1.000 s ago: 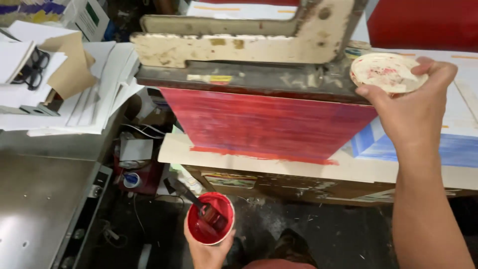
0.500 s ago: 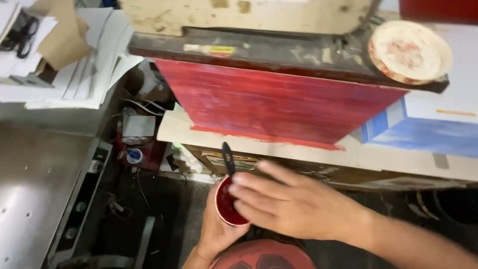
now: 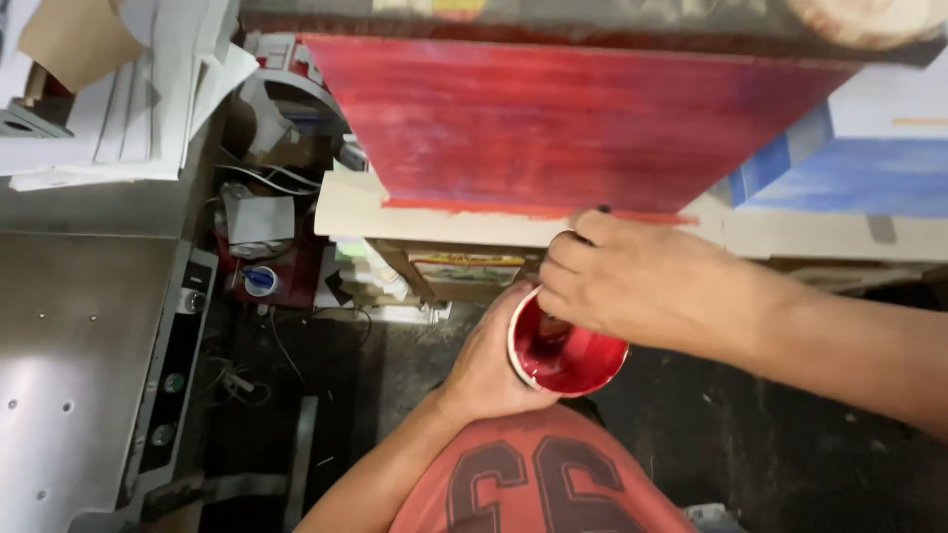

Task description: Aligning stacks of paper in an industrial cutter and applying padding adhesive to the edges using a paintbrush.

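My left hand (image 3: 491,360) grips a small round cup of red ink (image 3: 567,353) from the left, low in front of my red shirt. My right hand (image 3: 632,281) reaches in from the right over the cup, its fingers closed on a dark stirring tool (image 3: 600,210) whose tip shows just above the knuckles; the lower end is hidden behind my fingers. Above both hands slopes a wide red-inked slab (image 3: 553,123) on a machine.
A pale ledge (image 3: 434,219) runs under the slab. A round lid (image 3: 869,18) lies at the top right. Paper stacks (image 3: 128,99) sit top left, a grey metal surface (image 3: 69,375) left, cables and boxes (image 3: 262,222) between. Dark floor lies below right.
The view has dropped and closed in. My right hand left the lid on the machine top, came down to the cup and took hold of the stirring tool.
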